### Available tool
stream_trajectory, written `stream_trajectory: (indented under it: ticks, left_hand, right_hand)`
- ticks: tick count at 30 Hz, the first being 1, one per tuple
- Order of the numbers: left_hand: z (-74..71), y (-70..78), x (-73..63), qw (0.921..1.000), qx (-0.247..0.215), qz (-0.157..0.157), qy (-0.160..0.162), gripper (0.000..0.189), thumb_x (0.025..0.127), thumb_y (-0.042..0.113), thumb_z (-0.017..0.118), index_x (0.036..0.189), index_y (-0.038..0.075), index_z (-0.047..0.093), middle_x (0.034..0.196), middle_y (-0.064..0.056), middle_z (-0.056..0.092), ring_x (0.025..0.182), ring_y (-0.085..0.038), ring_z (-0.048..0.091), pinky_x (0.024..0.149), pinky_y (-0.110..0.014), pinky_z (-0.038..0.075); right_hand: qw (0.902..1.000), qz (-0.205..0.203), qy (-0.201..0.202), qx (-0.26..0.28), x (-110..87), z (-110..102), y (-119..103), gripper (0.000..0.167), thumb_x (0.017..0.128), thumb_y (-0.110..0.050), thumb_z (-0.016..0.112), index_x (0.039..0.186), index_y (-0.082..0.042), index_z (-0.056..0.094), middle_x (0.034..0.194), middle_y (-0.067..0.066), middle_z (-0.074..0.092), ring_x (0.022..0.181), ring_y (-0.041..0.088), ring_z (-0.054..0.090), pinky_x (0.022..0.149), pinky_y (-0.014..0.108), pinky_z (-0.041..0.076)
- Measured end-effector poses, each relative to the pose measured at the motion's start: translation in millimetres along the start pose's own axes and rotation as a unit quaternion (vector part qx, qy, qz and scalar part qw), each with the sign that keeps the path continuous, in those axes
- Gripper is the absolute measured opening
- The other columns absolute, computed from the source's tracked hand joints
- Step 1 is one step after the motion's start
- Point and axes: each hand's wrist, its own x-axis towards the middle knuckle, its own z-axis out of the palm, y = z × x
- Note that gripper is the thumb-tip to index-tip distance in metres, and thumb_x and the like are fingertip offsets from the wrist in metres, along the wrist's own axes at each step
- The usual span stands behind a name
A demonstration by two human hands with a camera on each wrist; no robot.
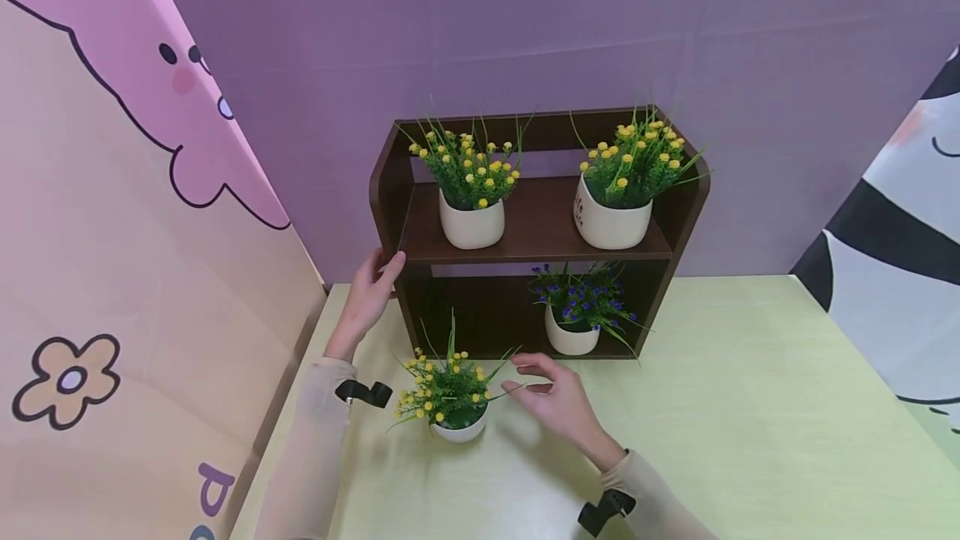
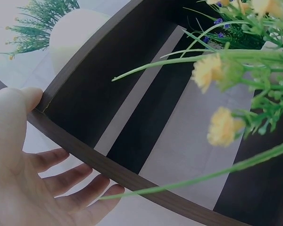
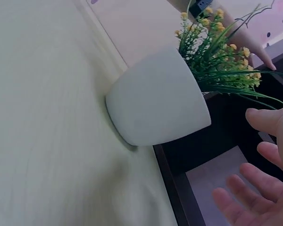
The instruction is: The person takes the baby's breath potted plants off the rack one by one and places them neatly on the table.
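Note:
My left hand holds the left side panel of a dark brown two-tier shelf. In the left wrist view the thumb lies at the panel's edge, with the fingers along its outer face. A white pot with yellow flowers stands upright on the table in front of the shelf's lower left. Just right of it hovers my right hand, fingers spread and holding nothing. The right wrist view shows that pot's smooth white side close by, apart from the fingers.
Two white pots with yellow flowers, one left and one right, stand on the upper tier. A white pot with blue-purple flowers sits at the lower tier's right. Purple cloth hangs behind; a printed wall borders the left.

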Motion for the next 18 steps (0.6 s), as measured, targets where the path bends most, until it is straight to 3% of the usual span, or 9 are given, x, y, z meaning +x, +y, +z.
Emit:
stream_trajectory:
  ticks: [9,11,16,18]
  left_hand:
    - [0.6,2.7,-0.8,1.0000,0.004,0.003,-0.003,0.064,0.113,0.046,0.049,0.162,0.006,0.037,0.160,-0.021,0.048,0.148,-0.041,0.049,0.110,-0.062,0.052]
    - [0.4,2.8,-1.3,1.0000,0.004,0.003,-0.003,0.064,0.113,0.046,0.049,0.162,0.006,0.037,0.160,-0.022,0.048,0.148,-0.041,0.049,0.110,-0.062,0.053]
    - [0.3,2.1,-2.0,1.0000,0.004,0.005,-0.002,0.063,0.113,0.043,0.049,0.162,0.005,0.037,0.161,-0.022,0.047,0.148,-0.041,0.049,0.111,-0.062,0.052]
    - [0.3,2.1,-2.0,1.0000,0.002,0.006,-0.002,0.063,0.113,0.043,0.049,0.162,0.005,0.037,0.160,-0.022,0.048,0.149,-0.041,0.049,0.111,-0.062,0.052]
  right_hand:
    - [0.9986,0.018,0.040,-0.030,3.8,-19.1,7.8,0.038,0.092,-0.015,0.085,0.127,-0.006,0.073,0.135,0.014,0.072,0.120,0.038,0.072,0.091,0.025,0.061]
    - [0.9979,0.018,0.049,-0.038,4.6,-23.7,10.2,0.038,0.092,-0.015,0.084,0.128,-0.007,0.073,0.136,0.013,0.072,0.121,0.038,0.071,0.092,0.029,0.063]
    - [0.9941,0.003,0.084,-0.069,6.1,-31.4,16.6,0.039,0.092,-0.015,0.085,0.128,-0.006,0.072,0.134,0.015,0.073,0.118,0.040,0.072,0.094,0.054,0.063]
    - [0.9912,-0.003,0.099,-0.087,6.8,-34.1,19.0,0.038,0.092,-0.016,0.084,0.127,-0.005,0.073,0.131,0.016,0.074,0.112,0.039,0.073,0.091,0.056,0.063]
